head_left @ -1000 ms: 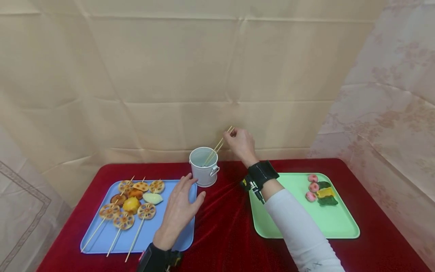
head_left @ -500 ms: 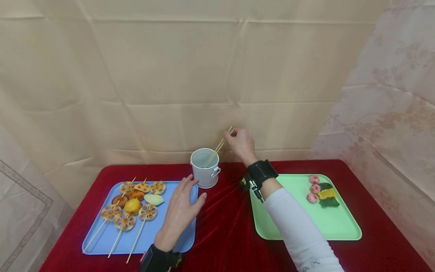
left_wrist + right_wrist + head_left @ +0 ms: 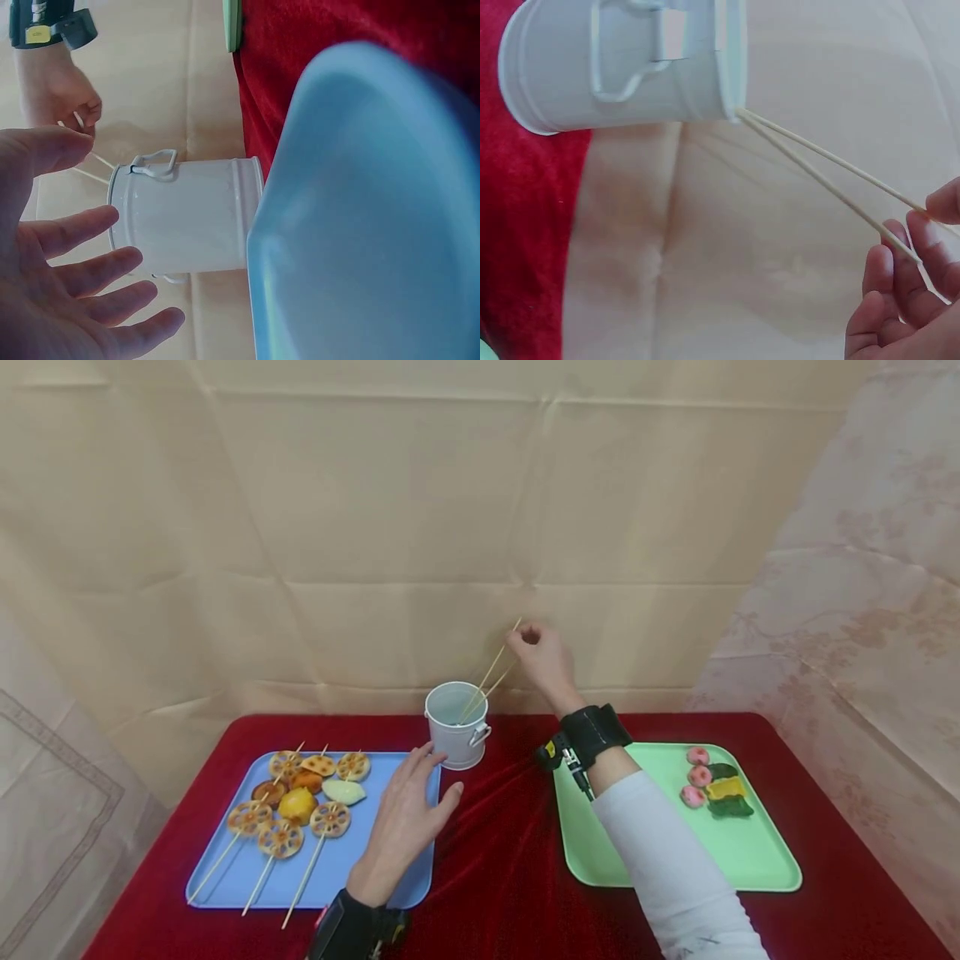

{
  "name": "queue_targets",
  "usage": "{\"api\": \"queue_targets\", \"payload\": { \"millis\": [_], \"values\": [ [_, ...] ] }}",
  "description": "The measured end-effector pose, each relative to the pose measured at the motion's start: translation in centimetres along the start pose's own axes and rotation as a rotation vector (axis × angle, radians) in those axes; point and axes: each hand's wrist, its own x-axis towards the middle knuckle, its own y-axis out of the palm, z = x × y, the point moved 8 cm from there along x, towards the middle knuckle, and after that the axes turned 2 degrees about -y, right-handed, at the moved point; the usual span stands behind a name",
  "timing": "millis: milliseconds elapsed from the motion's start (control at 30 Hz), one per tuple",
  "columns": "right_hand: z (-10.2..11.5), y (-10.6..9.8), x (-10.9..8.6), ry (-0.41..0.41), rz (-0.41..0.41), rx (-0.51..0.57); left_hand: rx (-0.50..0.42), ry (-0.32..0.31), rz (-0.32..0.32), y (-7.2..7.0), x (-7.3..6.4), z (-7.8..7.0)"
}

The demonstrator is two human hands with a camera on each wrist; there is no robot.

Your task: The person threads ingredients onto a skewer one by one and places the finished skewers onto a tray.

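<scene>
My right hand (image 3: pixel 543 662) pinches one thin wooden skewer (image 3: pixel 832 160) between thumb and forefinger, above and right of the small white metal bucket (image 3: pixel 456 739). A second skewer (image 3: pixel 832 193) lies lower, its end against the other fingers. Both lean on the bucket's rim with their lower ends inside. My left hand (image 3: pixel 405 818) is spread with nothing in it, over the right side of the blue tray (image 3: pixel 352 881). In the left wrist view its relaxed fingers (image 3: pixel 97 274) point towards the bucket's side, overlapping the rim slightly.
Three skewers of lotus root slices (image 3: pixel 281 839) and other food pieces lie on the blue tray. A green tray (image 3: pixel 615 852) on the right holds pink rings (image 3: pixel 698 776) with yellow and dark green pieces. Red cloth (image 3: pixel 495 893) covers the table; a beige curtain (image 3: pixel 375 527) hangs behind.
My right hand has risen a little, drawing one skewer higher. The two skewers, close together before, now spread apart at the top. My left hand stays nearly where it was.
</scene>
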Motion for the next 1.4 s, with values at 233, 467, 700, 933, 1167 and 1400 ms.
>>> {"api": "queue_targets", "payload": {
  "millis": [233,467,700,933,1167,1400],
  "values": [
    [2.6,-3.3,0.1,-0.105,-0.109,0.109,-0.007,0.014,0.013,0.3,0.2,-0.4],
    [5.6,-5.6,-2.1,-0.281,-0.224,0.255,-0.031,0.058,0.011,0.4,0.6,-2.2],
    [7.1,-7.3,-6.9,-0.464,-0.270,0.431,-0.091,0.134,-0.058,0.0,0.7,-4.2],
    [3.7,-8.9,-11.0,-0.274,-0.268,0.535,-0.500,0.120,-0.062,0.1,0.8,-4.7],
    [-0.8,-5.8,-14.6,-0.045,-0.057,0.663,-1.053,-0.027,0.016,1.5,0.9,-4.6],
    [-3.1,-1.9,-17.9,0.184,0.144,0.899,-1.435,-0.089,0.035,3.0,0.6,-5.1]
  ]
}}
